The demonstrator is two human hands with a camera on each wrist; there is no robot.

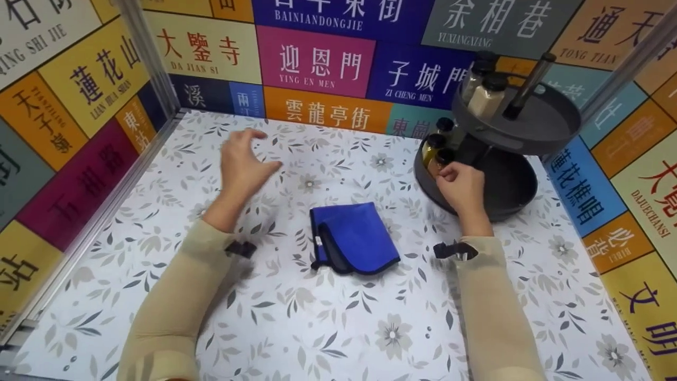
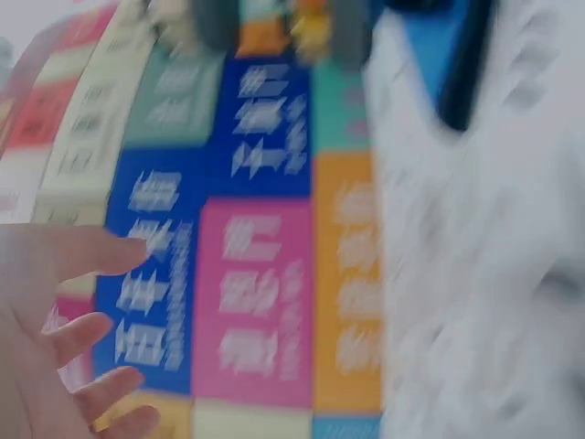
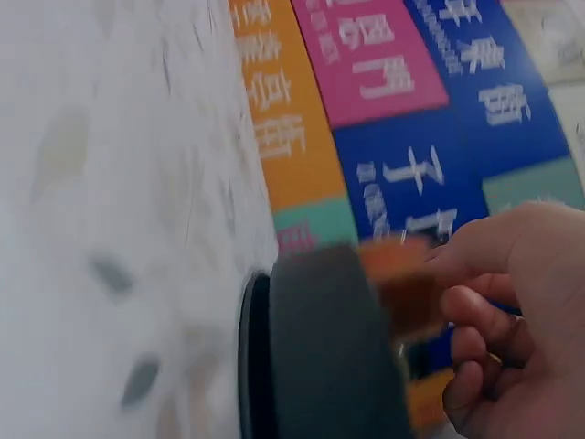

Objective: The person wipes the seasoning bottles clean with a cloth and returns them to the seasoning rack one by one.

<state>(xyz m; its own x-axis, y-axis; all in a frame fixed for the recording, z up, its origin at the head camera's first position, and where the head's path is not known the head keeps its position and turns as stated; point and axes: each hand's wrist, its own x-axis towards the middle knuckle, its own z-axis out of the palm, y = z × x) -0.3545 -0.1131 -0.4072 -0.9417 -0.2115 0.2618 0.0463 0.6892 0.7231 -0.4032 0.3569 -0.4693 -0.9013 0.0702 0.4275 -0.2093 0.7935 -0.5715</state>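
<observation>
On the right, a two-tier dark grey round rack carries small bottles. My right hand (image 1: pixel 461 184) is at its lower tray (image 1: pixel 508 209), thumb and fingers pinching a small spice jar (image 1: pixel 435 165) with a black cap and orange-brown contents. In the right wrist view the jar (image 3: pixel 402 283) is blurred and partly covered by the fingers. My left hand (image 1: pixel 243 161) is held over the left part of the table, holding nothing, its thumb and fingers spread apart. A folded blue cloth (image 1: pixel 359 233) with black edging lies between the two arms.
The upper tray (image 1: pixel 550 135) holds several black-capped bottles, one with pale contents (image 1: pixel 485 100). A post (image 1: pixel 531 84) rises from its middle. More small bottles (image 1: pixel 435 143) stand in the lower tray. Panels with printed characters (image 1: pixel 317 58) wall in the leaf-patterned table (image 1: pixel 296 328).
</observation>
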